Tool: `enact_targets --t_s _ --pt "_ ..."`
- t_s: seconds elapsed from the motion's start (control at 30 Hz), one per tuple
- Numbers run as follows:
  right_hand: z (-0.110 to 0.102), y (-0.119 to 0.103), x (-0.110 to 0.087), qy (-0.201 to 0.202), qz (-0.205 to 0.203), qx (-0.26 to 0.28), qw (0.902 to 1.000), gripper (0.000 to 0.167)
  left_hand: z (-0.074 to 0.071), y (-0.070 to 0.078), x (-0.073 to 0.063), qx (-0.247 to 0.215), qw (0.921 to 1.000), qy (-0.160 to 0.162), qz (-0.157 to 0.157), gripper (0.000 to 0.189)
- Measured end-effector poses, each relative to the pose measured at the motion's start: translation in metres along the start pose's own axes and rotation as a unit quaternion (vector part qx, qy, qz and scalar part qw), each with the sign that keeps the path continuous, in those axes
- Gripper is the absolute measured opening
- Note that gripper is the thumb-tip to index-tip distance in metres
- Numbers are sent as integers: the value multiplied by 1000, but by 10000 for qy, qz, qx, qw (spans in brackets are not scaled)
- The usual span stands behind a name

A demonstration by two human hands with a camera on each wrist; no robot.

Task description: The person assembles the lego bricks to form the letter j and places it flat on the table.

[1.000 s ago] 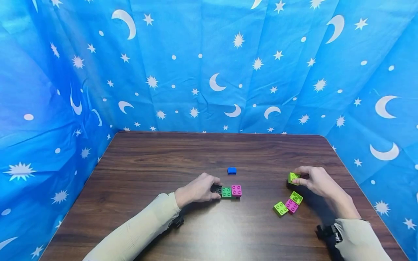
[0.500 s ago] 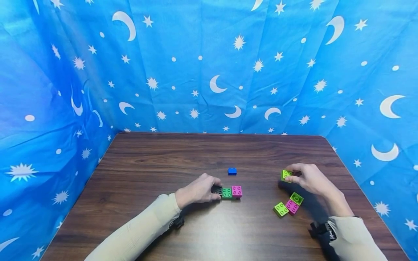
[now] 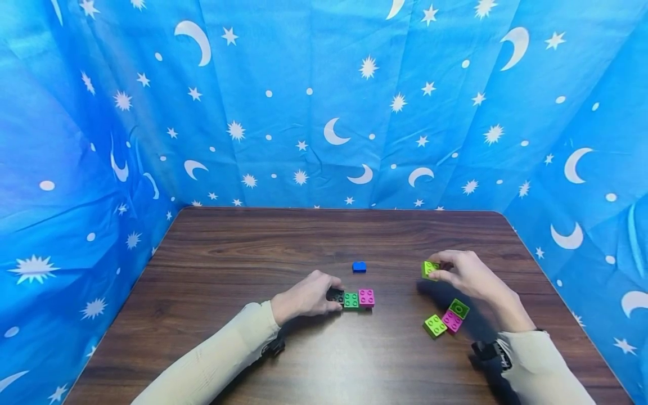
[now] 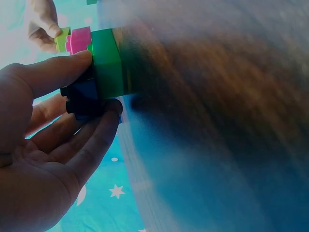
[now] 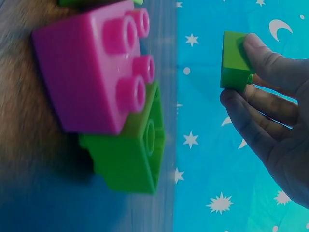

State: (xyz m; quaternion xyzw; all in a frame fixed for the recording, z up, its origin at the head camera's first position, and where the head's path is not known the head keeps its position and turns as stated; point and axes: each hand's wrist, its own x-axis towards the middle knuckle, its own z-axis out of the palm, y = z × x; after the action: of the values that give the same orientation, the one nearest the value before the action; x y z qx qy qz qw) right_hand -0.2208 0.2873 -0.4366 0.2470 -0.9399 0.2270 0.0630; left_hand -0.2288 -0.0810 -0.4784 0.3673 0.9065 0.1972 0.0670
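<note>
My left hand (image 3: 309, 293) pinches a black toy building brick (image 4: 83, 96) between thumb and fingers. This brick is at the left end of a row on the table, with a green brick (image 3: 351, 300) beside it and a pink brick (image 3: 367, 298) at the right end. Over to the right, my right hand (image 3: 471, 275) pinches a lime green brick (image 3: 430, 270) by its sides, studs up in the head view. A shadow lies on the table beneath it. In the right wrist view the lime brick (image 5: 235, 60) sits between thumb and fingertips, apart from other bricks.
A small blue brick (image 3: 359, 267) lies beyond the row. Nearer me, below my right hand, are a lime brick (image 3: 434, 325), a second pink brick (image 3: 452, 322) and an upturned green brick (image 3: 459, 309) showing its hollow underside. A star-patterned blue cloth (image 3: 283, 112) surrounds the brown table (image 3: 243, 242).
My right hand has carried the lime green brick leftward, towards the row. My left hand stays on the black brick, and the other bricks lie as before.
</note>
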Motion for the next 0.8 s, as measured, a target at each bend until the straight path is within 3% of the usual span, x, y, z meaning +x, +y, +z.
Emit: enact_targets --t_s 0.37,0.8 --pt "7 -4 15 48 -343 127 9993 21 -2 2 1 -83 10000 4 -34 36" --pt "13 -15 26 -174 -104 286 9994 23 -1 2 1 -97 10000 7 -1 36"
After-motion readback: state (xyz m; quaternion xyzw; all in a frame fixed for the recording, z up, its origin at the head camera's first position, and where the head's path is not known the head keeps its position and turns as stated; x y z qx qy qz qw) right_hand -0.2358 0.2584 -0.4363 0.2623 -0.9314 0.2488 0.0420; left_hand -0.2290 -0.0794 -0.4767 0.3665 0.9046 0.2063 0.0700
